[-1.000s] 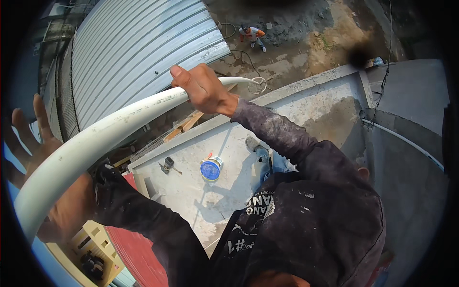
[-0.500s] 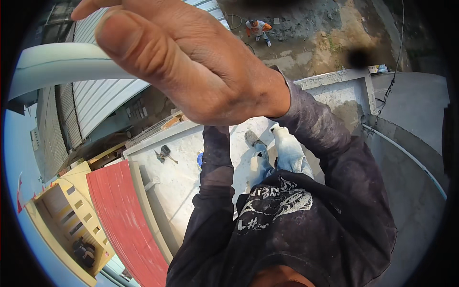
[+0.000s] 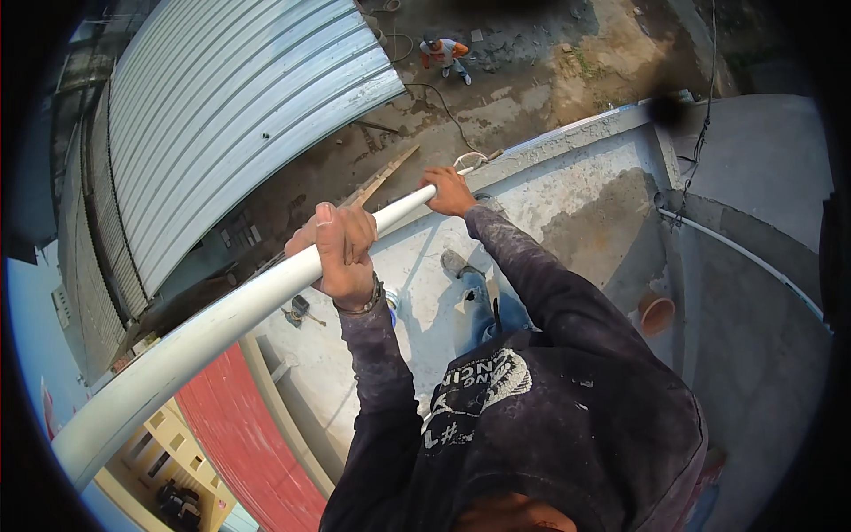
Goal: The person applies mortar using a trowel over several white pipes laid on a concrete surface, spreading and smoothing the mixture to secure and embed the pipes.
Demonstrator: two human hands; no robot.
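A long white pipe (image 3: 199, 319) slants across the view, from close by at the lower left toward the parapet at the far middle. My left hand (image 3: 341, 253) is wrapped round it about midway, thumb up. Farther along, my right hand (image 3: 450, 191) grips the same pipe, fingers closed over it. Just beyond my right hand, a thin pale loop (image 3: 470, 160) shows by the parapet wall (image 3: 576, 142); whether it joins the pipe I cannot tell.
A terracotta-coloured pot (image 3: 656, 314) stands at right on the rooftop floor. Left of my legs lie a dark tool (image 3: 303, 310) and a partly hidden blue container (image 3: 392, 309). Past the parapet are a corrugated metal roof (image 3: 239, 97) and a person (image 3: 443, 58) on the ground below.
My right hand, formerly large and close to the camera, has moved down and away onto the pipe. The pipe now slopes lower, and my left hand has come into sight.
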